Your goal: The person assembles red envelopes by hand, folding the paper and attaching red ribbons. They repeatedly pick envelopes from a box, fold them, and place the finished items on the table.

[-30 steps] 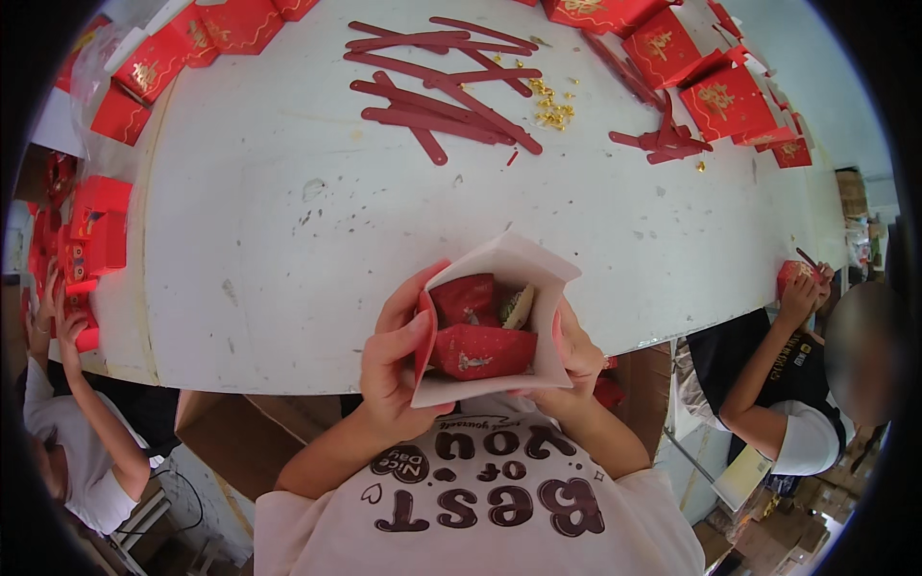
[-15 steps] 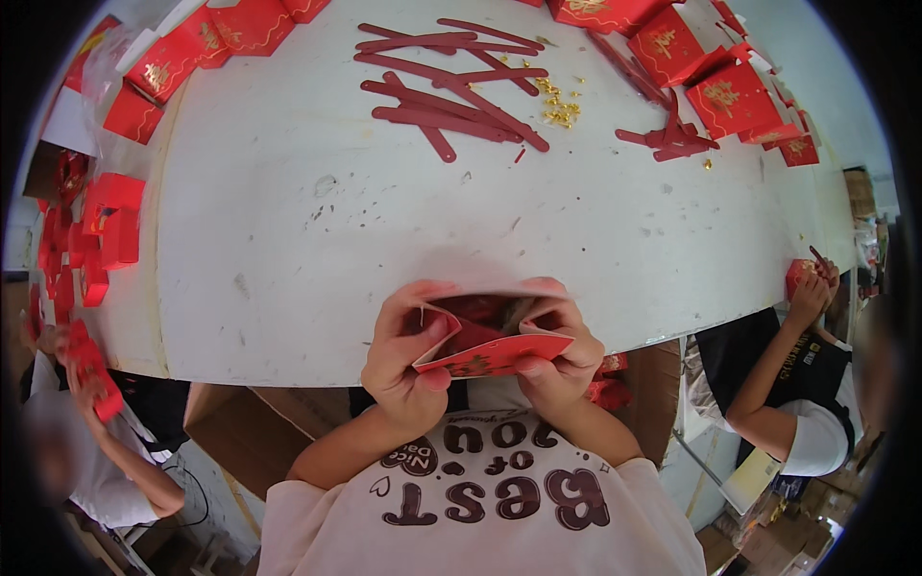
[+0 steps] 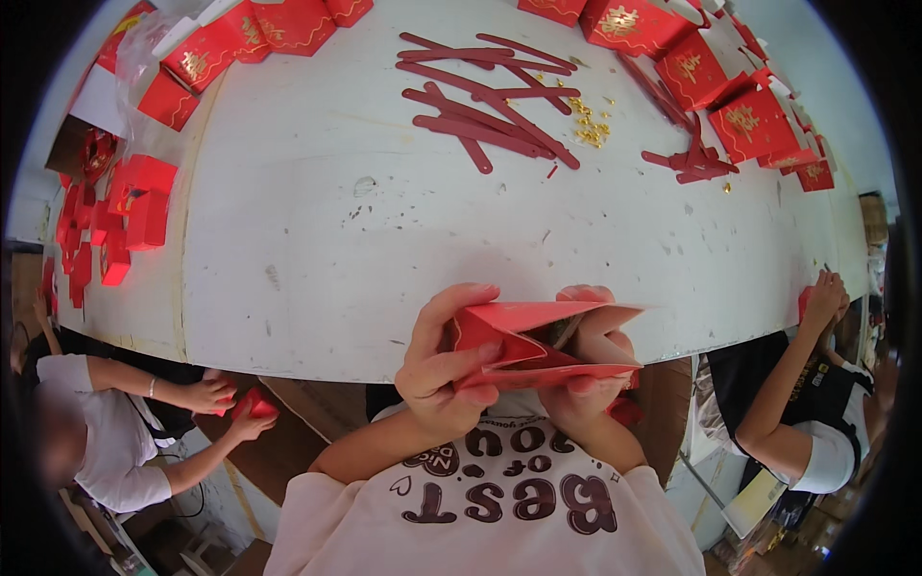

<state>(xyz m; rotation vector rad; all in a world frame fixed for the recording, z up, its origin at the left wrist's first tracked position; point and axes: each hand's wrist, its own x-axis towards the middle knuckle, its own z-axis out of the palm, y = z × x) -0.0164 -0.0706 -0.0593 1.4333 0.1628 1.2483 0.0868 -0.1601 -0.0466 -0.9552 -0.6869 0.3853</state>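
A red paper box (image 3: 523, 313) with a pale inner face is held between my two hands at the table's near edge. Its mouth gapes toward me, and the side panels are folded inward. My left hand (image 3: 444, 370) grips its left side, with fingers along the side and the thumb below. On the other side my right hand (image 3: 588, 389) is closed on the box, thumb at the lower panel and fingertips behind the upper one. The box covers part of the right fingers. Something darker inside the box is too dim to name.
Dark red strips (image 3: 490, 91) with end holes lie crisscrossed on the white table (image 3: 403, 259), beside gold fasteners (image 3: 592, 130). Red boxes stand at the back left (image 3: 245, 38) and right (image 3: 749, 125); smaller red boxes (image 3: 147, 219) are piled left. Co-workers sit at left (image 3: 101, 432) and right (image 3: 807, 422).
My hands have turned the box and shifted it slightly right, its panels now spread differently. The left co-worker's hands have moved off the table edge with red pieces. The whole view has shifted.
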